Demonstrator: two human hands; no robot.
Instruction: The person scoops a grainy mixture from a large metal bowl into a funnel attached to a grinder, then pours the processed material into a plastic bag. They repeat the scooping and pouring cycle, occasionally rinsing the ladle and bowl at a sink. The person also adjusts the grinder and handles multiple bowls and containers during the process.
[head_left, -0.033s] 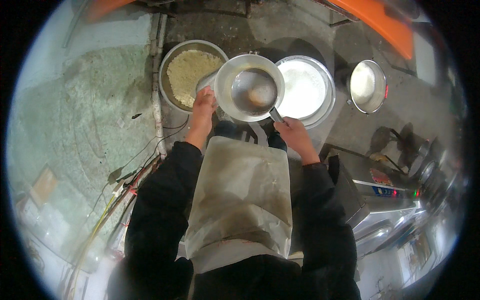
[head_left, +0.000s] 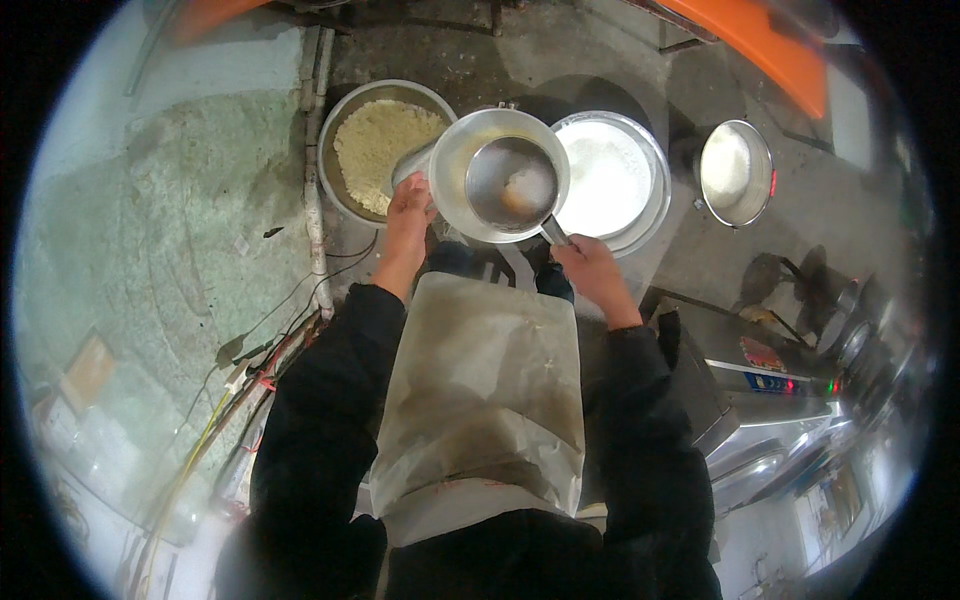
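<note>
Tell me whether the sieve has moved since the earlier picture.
Yes: the sieve has shifted slightly right, toward the white-filled bowl, which stayed put.

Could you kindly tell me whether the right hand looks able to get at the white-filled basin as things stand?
Probably not freely: the right hand holds a metal handle, though the white-filled basin stands open close by.

Shadows darken the dimly lit floor; the view's curved edges blur.
</note>
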